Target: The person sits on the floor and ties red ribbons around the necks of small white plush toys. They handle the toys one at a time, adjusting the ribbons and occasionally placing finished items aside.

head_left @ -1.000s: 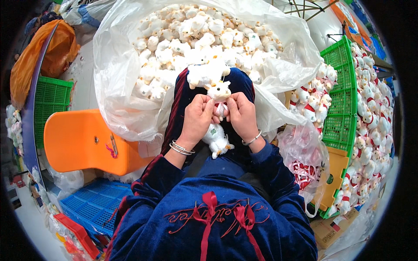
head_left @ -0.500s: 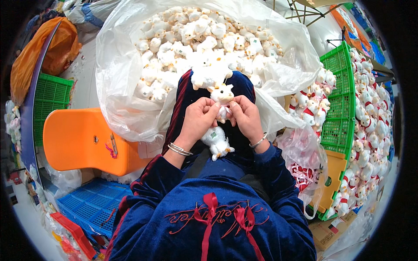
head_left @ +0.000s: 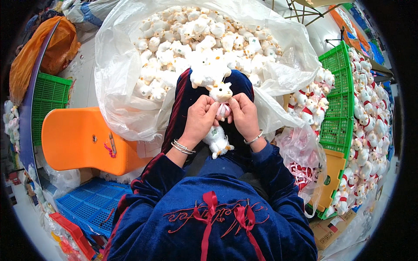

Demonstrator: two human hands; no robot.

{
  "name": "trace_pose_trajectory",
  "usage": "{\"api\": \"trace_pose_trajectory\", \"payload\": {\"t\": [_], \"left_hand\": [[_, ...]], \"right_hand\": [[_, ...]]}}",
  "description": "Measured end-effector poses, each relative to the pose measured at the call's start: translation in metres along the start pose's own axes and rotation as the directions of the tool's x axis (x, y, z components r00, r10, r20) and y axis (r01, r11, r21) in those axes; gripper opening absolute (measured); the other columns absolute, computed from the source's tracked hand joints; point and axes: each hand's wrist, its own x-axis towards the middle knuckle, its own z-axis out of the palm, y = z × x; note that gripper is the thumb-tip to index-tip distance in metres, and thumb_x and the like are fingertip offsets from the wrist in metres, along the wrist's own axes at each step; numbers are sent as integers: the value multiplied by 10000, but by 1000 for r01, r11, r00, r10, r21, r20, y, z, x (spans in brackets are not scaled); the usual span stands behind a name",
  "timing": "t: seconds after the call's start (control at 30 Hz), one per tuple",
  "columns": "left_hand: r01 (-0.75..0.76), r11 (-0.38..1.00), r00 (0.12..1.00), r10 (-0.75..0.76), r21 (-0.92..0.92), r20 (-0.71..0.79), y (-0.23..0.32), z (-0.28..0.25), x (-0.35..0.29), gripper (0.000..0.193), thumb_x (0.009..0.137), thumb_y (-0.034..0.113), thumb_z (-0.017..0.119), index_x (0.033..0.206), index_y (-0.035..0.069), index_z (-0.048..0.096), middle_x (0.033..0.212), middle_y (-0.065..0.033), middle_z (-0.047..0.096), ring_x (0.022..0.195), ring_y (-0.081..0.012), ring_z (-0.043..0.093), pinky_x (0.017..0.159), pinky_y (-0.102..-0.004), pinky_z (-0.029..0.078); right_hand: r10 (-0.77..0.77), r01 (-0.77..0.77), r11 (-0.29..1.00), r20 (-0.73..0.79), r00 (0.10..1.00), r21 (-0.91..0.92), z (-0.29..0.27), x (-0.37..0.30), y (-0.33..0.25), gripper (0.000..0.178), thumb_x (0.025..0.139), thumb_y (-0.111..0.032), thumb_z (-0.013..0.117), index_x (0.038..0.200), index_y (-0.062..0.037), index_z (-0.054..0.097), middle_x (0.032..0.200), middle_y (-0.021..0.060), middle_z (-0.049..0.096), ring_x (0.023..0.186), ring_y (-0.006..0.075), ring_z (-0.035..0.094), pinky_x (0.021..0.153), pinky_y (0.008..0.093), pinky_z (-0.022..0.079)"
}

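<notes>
Both hands are working over the lap — the left hand (head_left: 199, 119) and right hand (head_left: 244, 115) are pinching a small white plush toy (head_left: 219, 114) at its neck. A clear plastic bag (head_left: 130, 100) of similar toys is lying ahead, an orange chair (head_left: 82, 139) standing left, a green crate (head_left: 339, 108) right.
</notes>
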Motion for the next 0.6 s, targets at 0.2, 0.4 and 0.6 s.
{"api": "trace_pose_trajectory", "payload": {"t": [0.2, 0.4, 0.6], "left_hand": [[5, 998, 1000, -4, -55, 15, -4, -1, 2, 152, 1045, 138, 574, 943, 28, 547, 737, -40, 663, 556, -40, 579, 498, -195, 464], [51, 995, 998, -48, -81, 41, 0, -10, 1, 247, 1073, 222, 527, 954, 18, 598, 723, -41, 660, 512, -37, 545, 465, -194, 426], [44, 998, 997, -42, 36, -68, 3, -11, -1, 259, 1062, 236, 535, 995, 0, 617, 776, -53, 667, 508, -45, 523, 451, -210, 403]], "right_hand": [[48, -54, 990, 48, 998, 131, -4, 2, 3, 205, 1065, -153, 533, 932, -10, 592, 726, 41, 635, 511, 60, 533, 470, 215, 427], [109, -124, 977, 90, 990, 173, -18, 2, 1, 334, 1106, -244, 436, 944, -7, 606, 737, 60, 642, 454, 70, 491, 421, 215, 378], [96, -93, 993, -32, 995, 67, -27, -4, -1, 283, 1079, -218, 493, 969, 6, 627, 777, 45, 659, 529, 65, 534, 485, 210, 414]]}}
